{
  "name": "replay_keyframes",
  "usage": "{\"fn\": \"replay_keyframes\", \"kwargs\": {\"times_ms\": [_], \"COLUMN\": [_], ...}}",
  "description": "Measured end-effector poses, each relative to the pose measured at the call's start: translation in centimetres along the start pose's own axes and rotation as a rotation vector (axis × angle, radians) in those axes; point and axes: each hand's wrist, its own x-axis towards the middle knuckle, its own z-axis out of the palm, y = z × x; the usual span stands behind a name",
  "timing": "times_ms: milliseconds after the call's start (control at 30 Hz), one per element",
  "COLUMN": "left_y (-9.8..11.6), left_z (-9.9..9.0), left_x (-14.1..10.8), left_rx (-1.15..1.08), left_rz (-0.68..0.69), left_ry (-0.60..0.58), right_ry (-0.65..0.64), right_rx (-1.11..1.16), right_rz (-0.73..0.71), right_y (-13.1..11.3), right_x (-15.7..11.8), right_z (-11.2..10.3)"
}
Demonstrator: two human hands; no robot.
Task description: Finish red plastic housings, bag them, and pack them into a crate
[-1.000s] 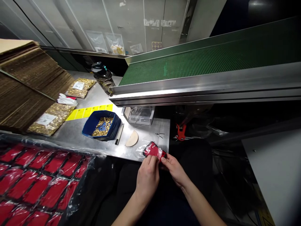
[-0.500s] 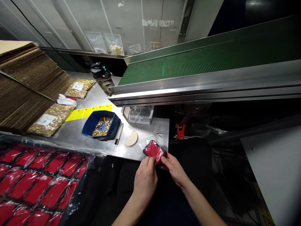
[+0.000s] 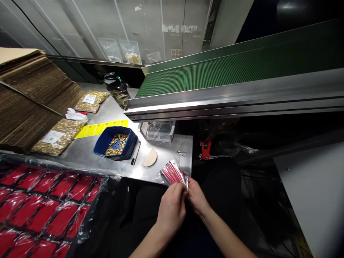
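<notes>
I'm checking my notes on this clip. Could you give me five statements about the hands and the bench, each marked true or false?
1. The left hand and the right hand both hold the red packet. True.
2. In the picture, the pale half-disc lies to the right of the blue bin. True.
3. The blue bin holds red pieces. False: it holds small gold-coloured pieces.
4. The yellow strip lies on the metal table. True.
5. The left hand rests on the conveyor. False: it is at the red packet.
</notes>
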Motion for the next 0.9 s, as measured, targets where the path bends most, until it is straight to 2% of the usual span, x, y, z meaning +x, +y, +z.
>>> {"fn": "replay_keyframes", "kwargs": {"times_ms": [200, 333, 500, 567, 667, 733, 833, 900], "left_y": [-0.9, -2.0, -3.7, -4.2, -4.6, -4.6, -4.6, -4.6], "left_z": [-1.4, -2.2, -4.9, -5.9, -6.5, -6.3, -5.8, -6.0], "left_x": [0.0, -0.9, 0.0, 0.8, 1.8, 2.2, 2.2, 2.0], "left_rx": [-0.089, -0.063, -0.118, -0.149, -0.188, -0.221, -0.254, -0.243], "left_rz": [-0.041, -0.102, -0.188, -0.220, -0.250, -0.256, -0.266, -0.270], "left_ry": [-0.005, 0.129, 0.259, 0.307, 0.325, 0.313, 0.283, 0.276], "right_ry": [0.070, 0.015, -0.100, -0.068, 0.188, 0.264, 0.097, 0.044], "right_rx": [-0.053, -0.097, -0.217, -0.444, -1.002, -1.240, -1.332, -1.333], "right_rz": [0.006, 0.025, 0.061, 0.037, -0.159, -0.218, -0.107, -0.069], "right_y": [0.0, -1.0, -4.3, -6.0, -8.4, -9.2, -9.3, -9.2], "right_x": [0.1, 0.0, -0.6, -1.0, -1.1, -0.6, 0.6, 0.9], "right_z": [0.6, 1.8, 2.9, 3.0, 2.9, 2.7, 1.9, 1.2]}}
